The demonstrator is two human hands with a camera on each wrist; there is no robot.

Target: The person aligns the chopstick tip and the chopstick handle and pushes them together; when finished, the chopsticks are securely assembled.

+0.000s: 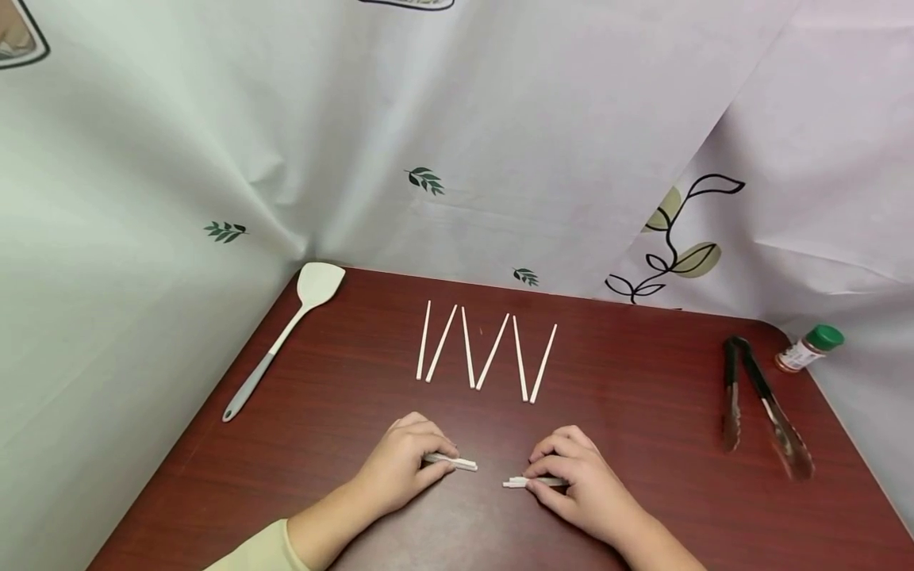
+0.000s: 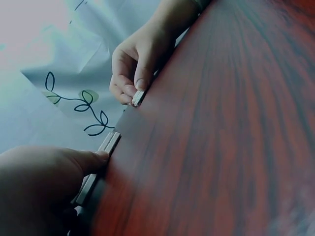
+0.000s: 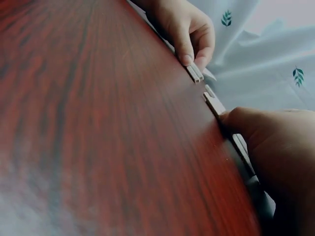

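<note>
My left hand [image 1: 407, 460] pinches a small bundle of white chopsticks [image 1: 464, 464] between thumb and fingers, their blunt ends poking out to the right. Facing it, my right hand [image 1: 581, 484] pinches another bundle of white chopsticks [image 1: 514, 481], with ends pointing left and slightly uneven. A short gap separates the two bundles. Both are held low and level, close over the table; the palms hide their far ends. In the left wrist view, the left thumb presses along the side of its chopsticks [image 2: 110, 141]. Beyond the hands, several white chopsticks [image 1: 467, 349] lie in a zigzag row.
The dark red wooden table [image 1: 321, 444] holds a white spatula [image 1: 320, 284] with a grey handle at left. Metal tongs [image 1: 771, 408] with black handles lie spread at right, beside a green-capped seasoning bottle [image 1: 803, 349]. A patterned white curtain [image 1: 500, 119] closes off the back and sides.
</note>
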